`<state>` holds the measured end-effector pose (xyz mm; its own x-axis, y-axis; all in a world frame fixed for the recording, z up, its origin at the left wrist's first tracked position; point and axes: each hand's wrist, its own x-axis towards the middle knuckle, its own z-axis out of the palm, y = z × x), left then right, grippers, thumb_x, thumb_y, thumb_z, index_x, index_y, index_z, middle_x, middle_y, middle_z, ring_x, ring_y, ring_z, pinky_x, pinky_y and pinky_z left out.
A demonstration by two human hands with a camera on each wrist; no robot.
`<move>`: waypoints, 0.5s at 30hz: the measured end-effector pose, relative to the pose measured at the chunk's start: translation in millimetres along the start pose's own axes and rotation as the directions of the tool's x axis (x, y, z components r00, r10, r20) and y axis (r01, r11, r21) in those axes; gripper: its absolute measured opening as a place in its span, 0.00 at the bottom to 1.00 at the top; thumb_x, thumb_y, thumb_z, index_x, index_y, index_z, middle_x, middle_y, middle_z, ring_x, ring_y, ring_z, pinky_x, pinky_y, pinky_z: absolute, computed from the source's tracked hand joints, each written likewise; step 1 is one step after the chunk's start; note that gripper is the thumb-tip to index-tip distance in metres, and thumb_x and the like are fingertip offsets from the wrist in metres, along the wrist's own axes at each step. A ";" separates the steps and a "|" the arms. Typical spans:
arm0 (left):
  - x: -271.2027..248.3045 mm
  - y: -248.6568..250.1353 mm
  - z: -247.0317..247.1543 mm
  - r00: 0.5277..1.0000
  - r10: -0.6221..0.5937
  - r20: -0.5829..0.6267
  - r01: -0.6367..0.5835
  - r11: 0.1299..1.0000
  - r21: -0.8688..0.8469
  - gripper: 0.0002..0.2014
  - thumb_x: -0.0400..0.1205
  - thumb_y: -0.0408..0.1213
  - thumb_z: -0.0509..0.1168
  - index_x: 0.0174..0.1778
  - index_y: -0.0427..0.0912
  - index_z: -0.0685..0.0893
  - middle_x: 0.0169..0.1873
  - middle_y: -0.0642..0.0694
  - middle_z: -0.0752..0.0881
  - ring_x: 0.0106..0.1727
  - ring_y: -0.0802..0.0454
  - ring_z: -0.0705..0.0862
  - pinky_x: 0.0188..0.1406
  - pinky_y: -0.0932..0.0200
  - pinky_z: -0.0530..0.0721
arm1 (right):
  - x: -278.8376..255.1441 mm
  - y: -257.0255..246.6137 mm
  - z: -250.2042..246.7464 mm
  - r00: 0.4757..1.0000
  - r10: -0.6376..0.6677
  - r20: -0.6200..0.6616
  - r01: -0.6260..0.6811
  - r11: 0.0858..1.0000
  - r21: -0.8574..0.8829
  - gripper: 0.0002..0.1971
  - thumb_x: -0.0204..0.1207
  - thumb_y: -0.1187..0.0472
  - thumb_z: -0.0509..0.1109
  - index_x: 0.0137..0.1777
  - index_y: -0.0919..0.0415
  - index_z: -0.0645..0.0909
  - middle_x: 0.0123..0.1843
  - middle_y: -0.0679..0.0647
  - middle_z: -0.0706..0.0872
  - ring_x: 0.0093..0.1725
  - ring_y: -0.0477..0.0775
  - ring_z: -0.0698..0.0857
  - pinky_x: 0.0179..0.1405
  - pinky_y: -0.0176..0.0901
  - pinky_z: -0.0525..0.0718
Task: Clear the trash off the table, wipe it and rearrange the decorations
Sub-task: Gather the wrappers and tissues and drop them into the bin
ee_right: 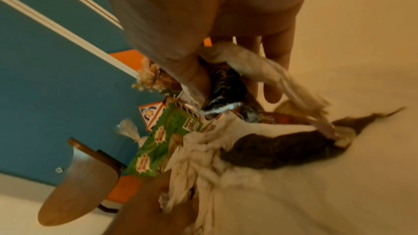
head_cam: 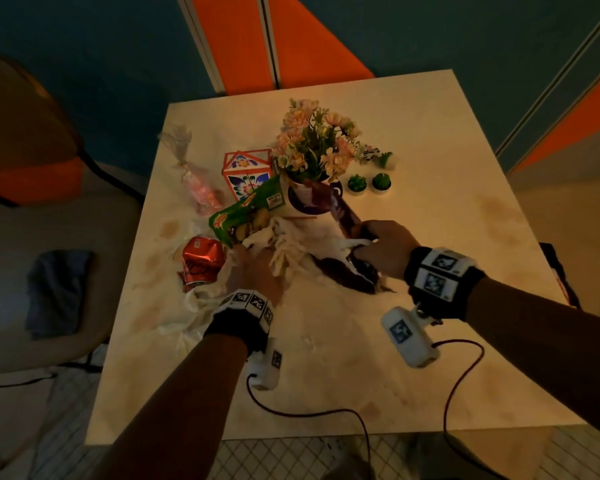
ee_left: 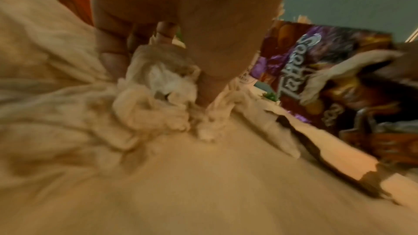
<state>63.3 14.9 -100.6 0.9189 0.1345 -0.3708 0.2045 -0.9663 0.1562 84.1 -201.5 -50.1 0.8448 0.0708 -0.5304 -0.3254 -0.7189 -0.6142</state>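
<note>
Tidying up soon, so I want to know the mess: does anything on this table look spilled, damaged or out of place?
Yes. A crushed red can lies on its side among crumpled tissues. A green wrapper leans on the flower vase. Brownish stains mark the table.

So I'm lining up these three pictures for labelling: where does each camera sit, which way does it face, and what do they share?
Head: worn on the head, looks down at the table; both forearms, left hand and right hand show.
Left wrist: under the left wrist, looks along the fingers gripping crumpled tissue.
Right wrist: under the right wrist, looks along the right hand pinching the dark snack bag and tissue; the left forearm shows.
Shared: all three show tissue and dark snack bag.
</note>
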 end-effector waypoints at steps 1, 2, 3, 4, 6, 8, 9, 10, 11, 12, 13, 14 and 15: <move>2.6 -2.6 3.2 1.000 -0.012 -0.006 0.012 1.000 -0.005 0.24 0.80 0.47 0.65 0.71 0.49 0.73 0.75 0.38 0.63 0.69 0.36 0.73 0.68 0.48 0.72 | -3.3 4.9 -5.3 1.000 -0.002 -0.009 0.003 1.000 0.024 0.07 0.77 0.63 0.67 0.53 0.58 0.81 0.50 0.58 0.82 0.44 0.58 0.78 0.42 0.46 0.73; 3.5 -4.4 4.1 0.999 -0.019 -0.025 0.019 1.000 -0.023 0.20 0.79 0.44 0.65 0.67 0.47 0.77 0.72 0.37 0.68 0.65 0.35 0.76 0.63 0.49 0.76 | -7.0 9.2 -10.2 1.000 -0.007 -0.022 0.008 0.999 0.047 0.09 0.78 0.62 0.67 0.57 0.60 0.81 0.52 0.60 0.82 0.45 0.60 0.79 0.42 0.47 0.74; 3.8 -6.6 3.1 0.998 -0.019 -0.055 0.016 0.999 -0.050 0.16 0.79 0.42 0.65 0.63 0.45 0.79 0.68 0.37 0.72 0.62 0.35 0.78 0.59 0.49 0.77 | -9.8 13.3 -14.9 0.999 -0.009 -0.038 0.012 0.997 0.079 0.10 0.78 0.62 0.67 0.58 0.61 0.81 0.52 0.61 0.83 0.46 0.62 0.80 0.43 0.49 0.75; 1.4 -7.9 0.5 0.996 -0.018 -0.085 0.011 0.997 -0.078 0.14 0.79 0.41 0.65 0.60 0.44 0.81 0.67 0.38 0.74 0.60 0.36 0.79 0.57 0.50 0.78 | -12.2 16.5 -18.4 0.999 -0.008 -0.048 0.014 0.992 0.126 0.10 0.78 0.62 0.68 0.57 0.61 0.81 0.51 0.61 0.84 0.47 0.63 0.81 0.45 0.51 0.76; -4.2 -10.0 -6.9 0.994 0.002 -0.111 -0.016 0.992 -0.125 0.11 0.80 0.40 0.64 0.58 0.44 0.81 0.69 0.41 0.69 0.61 0.37 0.79 0.58 0.49 0.80 | -18.3 20.5 -24.3 0.998 -0.003 -0.066 0.018 0.973 0.230 0.05 0.78 0.64 0.68 0.52 0.58 0.80 0.42 0.56 0.83 0.41 0.60 0.80 0.40 0.49 0.76; -11.1 -10.1 -17.2 0.988 0.056 -0.146 -0.077 0.987 -0.140 0.13 0.82 0.36 0.62 0.62 0.42 0.81 0.71 0.43 0.67 0.67 0.38 0.76 0.61 0.48 0.79 | -22.7 22.1 -29.7 0.995 -0.005 -0.104 0.037 0.951 0.308 0.05 0.78 0.67 0.67 0.45 0.56 0.79 0.36 0.54 0.80 0.34 0.56 0.77 0.37 0.48 0.73; -14.0 -10.1 -23.8 0.979 0.085 -0.185 -0.114 0.981 -0.156 0.14 0.82 0.34 0.62 0.62 0.39 0.81 0.71 0.42 0.69 0.68 0.38 0.75 0.62 0.49 0.77 | -24.6 22.5 -32.3 0.992 -0.002 -0.124 0.046 0.935 0.351 0.07 0.77 0.68 0.67 0.42 0.55 0.79 0.35 0.54 0.80 0.33 0.56 0.76 0.36 0.48 0.73; -15.9 -10.0 -30.1 0.966 0.115 -0.233 -0.159 0.971 -0.178 0.14 0.81 0.33 0.62 0.62 0.36 0.81 0.69 0.40 0.71 0.68 0.39 0.75 0.63 0.52 0.74 | -27.5 22.0 -34.9 0.990 0.004 -0.141 0.053 0.917 0.396 0.10 0.77 0.70 0.67 0.40 0.54 0.79 0.34 0.54 0.80 0.32 0.55 0.76 0.35 0.47 0.74; -18.4 -8.9 -36.6 0.949 0.145 -0.279 -0.209 0.954 -0.214 0.14 0.81 0.31 0.63 0.62 0.32 0.82 0.68 0.39 0.73 0.68 0.41 0.74 0.63 0.58 0.71 | -30.0 21.8 -37.9 0.987 0.007 -0.158 0.063 0.902 0.428 0.11 0.77 0.71 0.66 0.39 0.53 0.78 0.33 0.54 0.79 0.30 0.53 0.76 0.32 0.45 0.73; -21.2 -8.2 -44.0 0.933 0.164 -0.319 -0.254 0.930 -0.266 0.15 0.81 0.30 0.63 0.62 0.30 0.82 0.68 0.40 0.75 0.68 0.44 0.75 0.60 0.64 0.68 | -32.4 21.2 -40.8 0.984 0.003 -0.177 0.077 0.892 0.446 0.12 0.77 0.72 0.66 0.38 0.54 0.78 0.33 0.55 0.79 0.29 0.52 0.76 0.30 0.43 0.72; -25.5 -6.6 -52.0 0.925 0.155 -0.347 -0.280 0.896 -0.344 0.15 0.80 0.29 0.63 0.63 0.31 0.82 0.67 0.42 0.76 0.65 0.47 0.75 0.57 0.69 0.66 | -34.6 20.9 -43.5 0.980 0.000 -0.199 0.092 0.887 0.453 0.12 0.77 0.73 0.65 0.38 0.55 0.78 0.32 0.56 0.79 0.28 0.52 0.76 0.29 0.43 0.73; -28.6 -4.7 -59.3 0.929 0.107 -0.354 -0.270 0.850 -0.452 0.15 0.80 0.28 0.64 0.63 0.35 0.83 0.64 0.46 0.79 0.62 0.51 0.76 0.53 0.71 0.66 | -36.0 21.2 -46.0 0.975 -0.001 -0.224 0.106 0.885 0.454 0.12 0.76 0.73 0.65 0.38 0.56 0.78 0.33 0.57 0.79 0.28 0.52 0.76 0.29 0.42 0.74; -31.6 -2.1 -66.6 0.942 0.028 -0.334 -0.229 0.780 -0.582 0.15 0.79 0.28 0.64 0.61 0.39 0.85 0.58 0.50 0.82 0.57 0.54 0.78 0.50 0.71 0.69 | -37.4 21.5 -48.3 0.968 0.000 -0.251 0.119 0.881 0.459 0.12 0.76 0.74 0.65 0.37 0.57 0.78 0.33 0.58 0.79 0.26 0.50 0.77 0.28 0.41 0.74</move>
<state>56.2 27.3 -28.2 0.9841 0.1734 -0.0391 0.1451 -0.6571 0.7397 66.0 -253.0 -15.3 0.9243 -0.1050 -0.3668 -0.3810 -0.3074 -0.8720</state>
